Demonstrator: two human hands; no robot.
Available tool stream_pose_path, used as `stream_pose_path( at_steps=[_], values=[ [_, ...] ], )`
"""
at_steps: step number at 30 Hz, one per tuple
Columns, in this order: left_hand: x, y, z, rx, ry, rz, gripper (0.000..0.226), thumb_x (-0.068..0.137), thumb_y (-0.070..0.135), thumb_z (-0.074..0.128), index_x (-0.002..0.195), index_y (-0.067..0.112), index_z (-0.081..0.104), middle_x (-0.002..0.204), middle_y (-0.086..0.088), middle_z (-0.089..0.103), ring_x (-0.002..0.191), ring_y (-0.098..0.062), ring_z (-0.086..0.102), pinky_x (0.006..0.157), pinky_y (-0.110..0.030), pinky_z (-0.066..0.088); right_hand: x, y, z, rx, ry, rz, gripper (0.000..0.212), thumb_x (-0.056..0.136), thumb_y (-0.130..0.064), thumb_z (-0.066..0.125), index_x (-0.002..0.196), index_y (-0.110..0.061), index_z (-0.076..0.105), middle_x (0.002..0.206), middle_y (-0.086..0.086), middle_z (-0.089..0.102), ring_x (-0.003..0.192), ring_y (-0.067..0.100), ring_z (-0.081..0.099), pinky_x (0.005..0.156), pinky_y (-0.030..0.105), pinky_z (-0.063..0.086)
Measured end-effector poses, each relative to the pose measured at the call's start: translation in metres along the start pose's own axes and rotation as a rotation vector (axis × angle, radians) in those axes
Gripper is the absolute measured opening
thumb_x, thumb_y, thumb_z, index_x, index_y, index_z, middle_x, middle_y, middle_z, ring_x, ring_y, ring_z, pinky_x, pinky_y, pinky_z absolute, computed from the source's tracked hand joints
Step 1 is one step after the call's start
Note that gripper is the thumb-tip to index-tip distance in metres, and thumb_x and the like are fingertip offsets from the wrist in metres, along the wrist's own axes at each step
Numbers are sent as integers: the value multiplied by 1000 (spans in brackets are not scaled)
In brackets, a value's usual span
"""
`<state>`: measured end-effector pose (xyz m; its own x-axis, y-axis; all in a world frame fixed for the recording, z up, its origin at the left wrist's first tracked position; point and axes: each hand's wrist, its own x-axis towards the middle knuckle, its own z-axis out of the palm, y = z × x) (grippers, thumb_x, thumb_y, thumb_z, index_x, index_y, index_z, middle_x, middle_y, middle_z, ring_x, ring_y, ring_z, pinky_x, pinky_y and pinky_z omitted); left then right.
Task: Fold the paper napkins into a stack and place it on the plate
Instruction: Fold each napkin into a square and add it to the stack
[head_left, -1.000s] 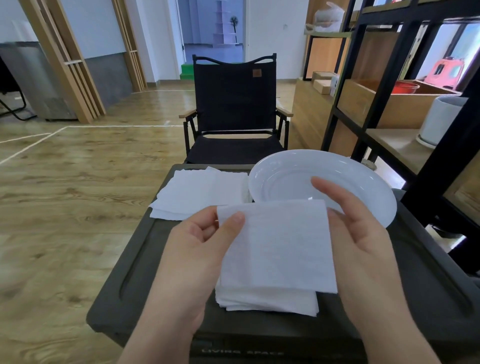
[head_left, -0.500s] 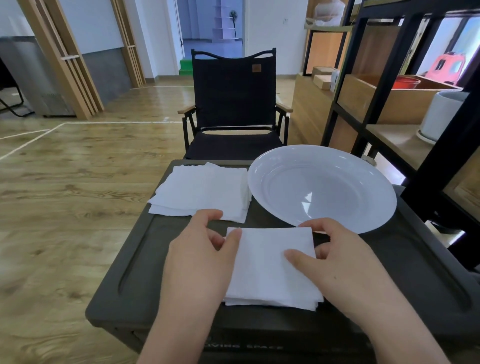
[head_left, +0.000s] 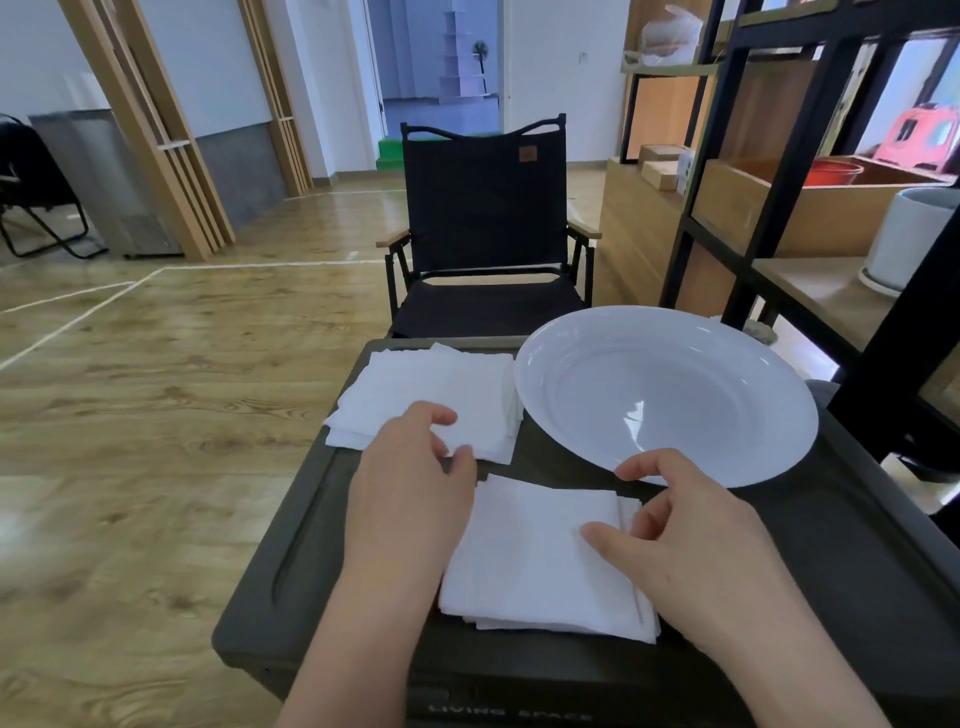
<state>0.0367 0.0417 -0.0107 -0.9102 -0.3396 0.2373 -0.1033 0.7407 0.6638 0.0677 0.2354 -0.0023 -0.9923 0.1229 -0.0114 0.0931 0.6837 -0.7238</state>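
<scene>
In the head view, I see a dark box lid (head_left: 857, 561) filling the lower middle of the frame, and it serves as the table. On it, in the lower centre, lies the folded stack (head_left: 540, 561) of white napkins, flat, with its edges not fully even at the right and bottom. Above it and to the left, near the far edge of the lid, lies the loose pile (head_left: 415, 384) of napkins, also flat. The plate (head_left: 670, 395) is white and round and sits in the centre right of the frame, just beside the loose pile and just above the folded stack; nothing lies on it.

My left hand (head_left: 410, 493) comes up from the bottom centre. Its fingers are curled and reach onto the near edge of the loose pile, and the thumb and forefinger seem to pinch the corner of the top napkin, but the frame is a little blurred there, so I cannot tell for sure if it holds it. My right hand (head_left: 696, 540) comes from the lower right. Its fingers are loosely bent and it holds nothing; the thumb rests on the top of the folded stack near the right edge, and the forefinger is near the rim of the plate.

In the upper centre stands a black chair (head_left: 483, 218) on the wooden floor (head_left: 156, 389). A dark shelf (head_left: 779, 156) fills the upper right of the frame.
</scene>
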Motion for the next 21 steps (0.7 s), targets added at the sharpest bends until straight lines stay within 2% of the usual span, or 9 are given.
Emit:
stream_pose_path(
  at_steps=[4, 7, 9, 12, 15, 17, 18, 19, 21],
  values=[
    [45, -12, 8, 285, -99, 240, 53, 83, -3, 57, 128, 25, 54, 124, 3, 56, 114, -16, 47, 82, -22, 40, 3, -3, -3, 54, 66, -19, 37, 74, -45, 78, 99, -42, 51, 66, -7, 61, 63, 5, 60, 53, 13, 38],
    [65, -23, 8, 374, -221, 315, 59, 80, -8, 50, 128, 25, 55, 130, 4, 55, 121, -18, 45, 94, -27, 42, 4, -1, -5, 123, 89, -36, 32, 73, -46, 77, 94, -42, 53, 65, -6, 61, 62, 6, 60, 53, 13, 38],
    [72, -32, 8, 370, -233, 334, 56, 80, -6, 47, 125, 27, 59, 128, 7, 58, 120, -16, 48, 94, -26, 42, 4, 1, -7, 163, 92, -50, 30, 73, -47, 76, 91, -43, 53, 65, -6, 61, 62, 5, 61, 54, 15, 40],
    [74, -41, 8, 373, -153, 365, 38, 86, 8, 50, 116, 27, 65, 119, 9, 64, 113, -13, 53, 86, -23, 41, 6, 4, -8, 173, 92, -57, 29, 75, -47, 75, 88, -46, 50, 65, -7, 62, 62, 5, 61, 54, 14, 40],
    [71, -37, 10, 324, -23, 405, 18, 95, 25, 55, 101, 26, 72, 103, 12, 71, 100, -10, 61, 76, -20, 38, 7, 6, -8, 183, 82, -54, 31, 76, -46, 75, 94, -46, 50, 67, -9, 63, 63, 4, 61, 54, 13, 39],
    [66, -27, 6, 154, 65, 388, 17, 96, 29, 58, 92, 25, 74, 93, 16, 73, 85, -4, 63, 72, -17, 43, 7, 6, -7, 212, 82, -58, 30, 77, -45, 75, 97, -45, 52, 69, -10, 63, 65, 4, 61, 55, 13, 40],
    [61, -20, 1, 43, 103, 359, 16, 96, 29, 59, 88, 27, 73, 88, 20, 72, 79, 1, 62, 69, -12, 44, 7, 5, -7, 227, 83, -61, 29, 78, -45, 74, 98, -44, 53, 70, -10, 64, 66, 5, 61, 56, 13, 42],
    [56, -14, -4, -63, 136, 321, 17, 96, 29, 59, 84, 32, 71, 80, 24, 70, 72, 4, 61, 64, -6, 42, 7, 5, -7, 243, 84, -66, 28, 79, -45, 74, 97, -44, 53, 71, -11, 64, 67, 5, 62, 57, 14, 43],
    [38, 1, -15, -292, 176, 204, 23, 96, 32, 57, 76, 37, 68, 66, 21, 66, 59, 4, 56, 55, -6, 40, 7, 3, -6, 302, 86, -89, 24, 79, -45, 73, 95, -44, 55, 72, -13, 66, 69, 5, 64, 57, 12, 43]
  ],
)
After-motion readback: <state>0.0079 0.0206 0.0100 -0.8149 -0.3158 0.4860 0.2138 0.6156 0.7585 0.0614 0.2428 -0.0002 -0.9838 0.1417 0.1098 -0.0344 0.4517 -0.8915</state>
